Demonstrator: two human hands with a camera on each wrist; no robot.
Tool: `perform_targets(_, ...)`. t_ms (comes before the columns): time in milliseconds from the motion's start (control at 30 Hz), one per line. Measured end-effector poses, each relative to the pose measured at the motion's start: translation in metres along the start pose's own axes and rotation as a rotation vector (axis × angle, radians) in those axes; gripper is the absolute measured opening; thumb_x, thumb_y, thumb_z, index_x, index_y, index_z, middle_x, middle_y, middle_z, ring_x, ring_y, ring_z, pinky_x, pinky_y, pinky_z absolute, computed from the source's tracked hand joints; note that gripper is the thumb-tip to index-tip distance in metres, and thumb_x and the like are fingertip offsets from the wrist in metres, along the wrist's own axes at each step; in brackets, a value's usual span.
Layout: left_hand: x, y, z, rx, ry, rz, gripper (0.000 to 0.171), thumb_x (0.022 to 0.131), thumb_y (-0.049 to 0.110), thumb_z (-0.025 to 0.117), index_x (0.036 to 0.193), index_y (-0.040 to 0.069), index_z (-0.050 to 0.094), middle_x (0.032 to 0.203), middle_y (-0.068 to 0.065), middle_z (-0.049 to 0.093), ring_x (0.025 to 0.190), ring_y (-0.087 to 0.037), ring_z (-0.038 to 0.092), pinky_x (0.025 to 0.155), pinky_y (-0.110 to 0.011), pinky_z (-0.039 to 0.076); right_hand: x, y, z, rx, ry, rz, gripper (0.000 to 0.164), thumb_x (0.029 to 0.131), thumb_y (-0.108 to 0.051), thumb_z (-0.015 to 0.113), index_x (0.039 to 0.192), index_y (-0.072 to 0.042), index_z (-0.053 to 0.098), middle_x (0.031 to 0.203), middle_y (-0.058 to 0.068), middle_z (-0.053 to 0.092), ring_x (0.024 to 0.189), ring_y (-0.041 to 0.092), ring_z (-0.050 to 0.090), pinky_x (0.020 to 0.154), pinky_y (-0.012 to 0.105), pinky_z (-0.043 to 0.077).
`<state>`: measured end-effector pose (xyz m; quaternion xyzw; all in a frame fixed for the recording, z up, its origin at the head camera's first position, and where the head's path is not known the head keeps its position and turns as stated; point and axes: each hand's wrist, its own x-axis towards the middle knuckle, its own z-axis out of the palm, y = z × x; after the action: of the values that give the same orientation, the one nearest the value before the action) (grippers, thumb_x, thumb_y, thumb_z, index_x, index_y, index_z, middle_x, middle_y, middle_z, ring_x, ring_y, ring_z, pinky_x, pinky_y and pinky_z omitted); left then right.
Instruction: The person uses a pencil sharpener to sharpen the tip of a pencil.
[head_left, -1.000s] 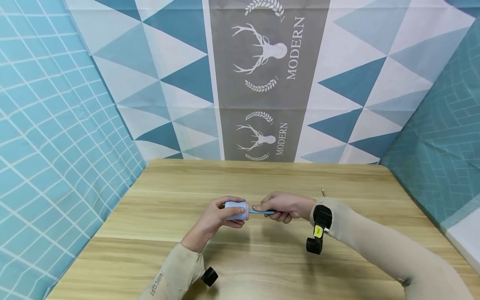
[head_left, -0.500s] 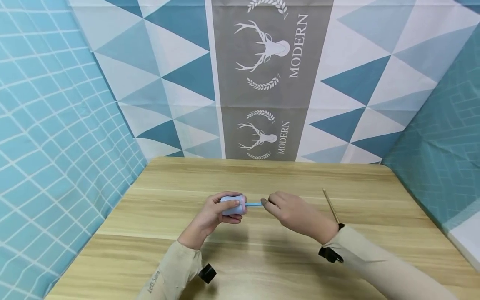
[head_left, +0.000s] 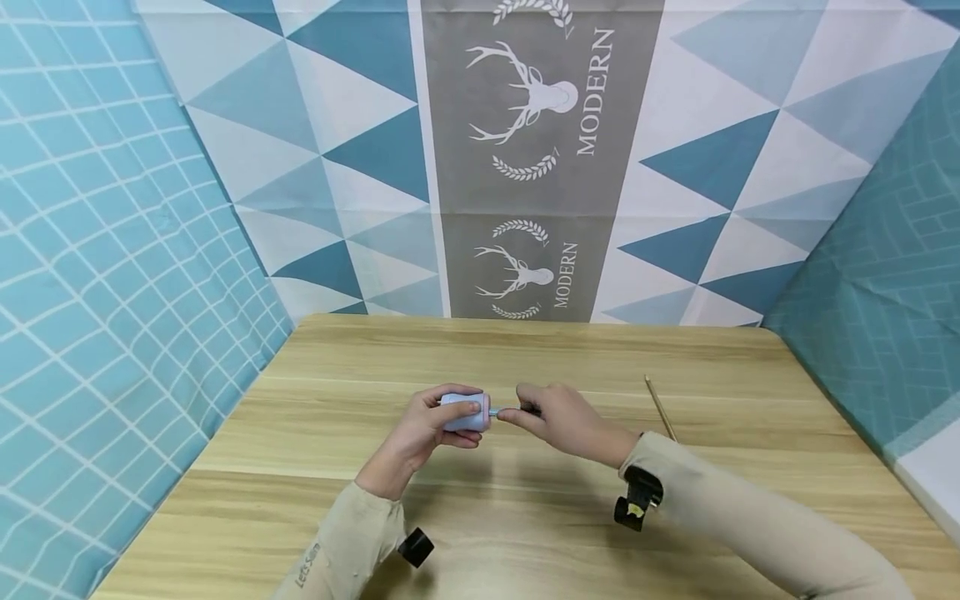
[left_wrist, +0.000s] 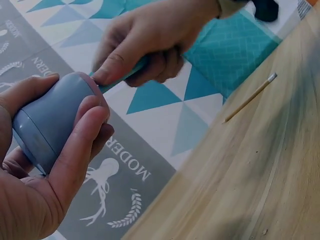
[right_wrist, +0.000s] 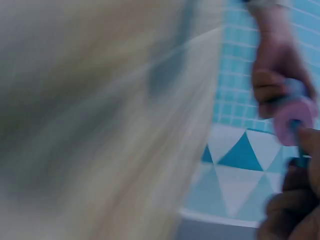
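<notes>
From the head view, we see a person's left hand [head_left: 420, 429] wrapped around a small blue canister [head_left: 467, 423], which lies on its side in the grip, its pink end [head_left: 487, 421] facing the opposite hand. Thumb and fingers are spread only as wide as the canister, and they cover much of its body. Just beside that grip, the right hand [head_left: 573, 423] pinches a slim blue stick [head_left: 493, 412]; we glimpse only a short length between the pink end and the thumb, the remainder being hidden. To the right of both grips, a tan pencil [head_left: 660, 407] lies on the wooden table [head_left: 375, 367], its near end running up to the right sleeve [head_left: 750, 508].

From the left wrist, we find the left hand cut off by the frame's edge, its fingers touching the canister below and the thumb pressed above. Beyond the pink end, the right hand is softened by blur, thumb along the stick and fingers curled beneath; the thumb masks where the stick meets the canister.

From the right wrist, dim and smeared, we make out the stick at the middle of the round pink end, the left fingers closed behind it. The right hand is cropped at the edge, and we cannot tell how far the stick reaches inside.
</notes>
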<state>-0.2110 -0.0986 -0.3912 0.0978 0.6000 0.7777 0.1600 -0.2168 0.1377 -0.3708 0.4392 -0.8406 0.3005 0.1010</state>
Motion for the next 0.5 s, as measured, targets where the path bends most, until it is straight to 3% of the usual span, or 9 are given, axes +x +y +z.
perform_targets(67, 0.0, 0.0, 0.001, 0.019, -0.013, -0.004, 0.023, 0.089, 0.004, 0.067, 0.111, 0.003, 0.072, 0.099, -0.021, 0.061, 0.062, -0.022, 0.07, 0.061, -0.035, 0.062, 0.002, -0.001, -0.007, 0.361, -0.168, 0.289, 0.044, 0.101, -0.036, 0.058, 0.068, -0.014, 0.041, 0.052, -0.011, 0.031, 0.043, 0.001, 0.024, 0.04, 0.018, 0.02)
perform_targets(133, 0.0, -0.001, 0.002, 0.046, -0.031, -0.004, 0.026, 0.088, 0.005, 0.068, 0.113, 0.0, 0.071, 0.101, -0.023, 0.059, 0.063, -0.023, 0.07, 0.061, -0.036, 0.063, 0.005, 0.002, -0.013, 0.65, -0.328, 0.554, 0.041, 0.102, -0.032, 0.058, 0.069, -0.013, 0.043, 0.052, -0.008, 0.029, 0.042, 0.004, 0.021, 0.039, 0.02, 0.017)
perform_targets(200, -0.001, -0.001, 0.003, 0.069, -0.053, 0.004, 0.03, 0.088, 0.007, 0.069, 0.116, -0.004, 0.068, 0.103, -0.024, 0.058, 0.064, -0.024, 0.07, 0.062, -0.037, 0.063, 0.007, 0.006, -0.016, 0.831, -0.45, 0.749, 0.039, 0.104, -0.032, 0.054, 0.071, -0.011, 0.045, 0.051, -0.005, 0.027, 0.04, 0.006, 0.018, 0.038, 0.021, 0.014)
perform_targets(233, -0.001, -0.002, 0.003, 0.08, -0.061, 0.007, 0.032, 0.088, 0.007, 0.069, 0.117, -0.006, 0.067, 0.104, -0.024, 0.058, 0.064, -0.024, 0.07, 0.063, -0.037, 0.063, 0.007, 0.008, -0.017, 0.884, -0.492, 0.804, 0.039, 0.104, -0.033, 0.053, 0.073, -0.01, 0.046, 0.052, -0.005, 0.027, 0.04, 0.007, 0.018, 0.038, 0.021, 0.014)
perform_targets(300, -0.001, -0.003, 0.002, 0.092, -0.066, 0.009, 0.034, 0.088, 0.008, 0.069, 0.118, -0.007, 0.066, 0.103, -0.023, 0.059, 0.065, -0.024, 0.07, 0.063, -0.037, 0.063, 0.007, 0.01, -0.018, 0.912, -0.527, 0.826, 0.037, 0.104, -0.034, 0.052, 0.076, -0.01, 0.048, 0.053, -0.005, 0.026, 0.041, 0.007, 0.017, 0.039, 0.021, 0.014)
perform_targets(367, 0.0, -0.004, 0.001, 0.086, -0.062, 0.006, 0.033, 0.089, 0.007, 0.068, 0.118, -0.007, 0.066, 0.102, -0.022, 0.059, 0.065, -0.023, 0.07, 0.063, -0.036, 0.063, 0.005, 0.009, -0.019, 0.861, -0.483, 0.757, 0.037, 0.104, -0.034, 0.052, 0.08, -0.006, 0.052, 0.054, -0.004, 0.03, 0.043, 0.008, 0.02, 0.04, 0.022, 0.017)
perform_targets(500, 0.002, -0.003, 0.0, 0.07, -0.057, 0.002, 0.031, 0.09, 0.008, 0.067, 0.119, -0.003, 0.067, 0.098, -0.019, 0.062, 0.066, -0.022, 0.07, 0.063, -0.036, 0.063, -0.002, 0.0, -0.029, 0.548, -0.272, 0.496, 0.028, 0.103, -0.029, 0.055, 0.097, -0.004, 0.065, 0.064, -0.002, 0.051, 0.048, 0.013, 0.04, 0.042, 0.025, 0.035)
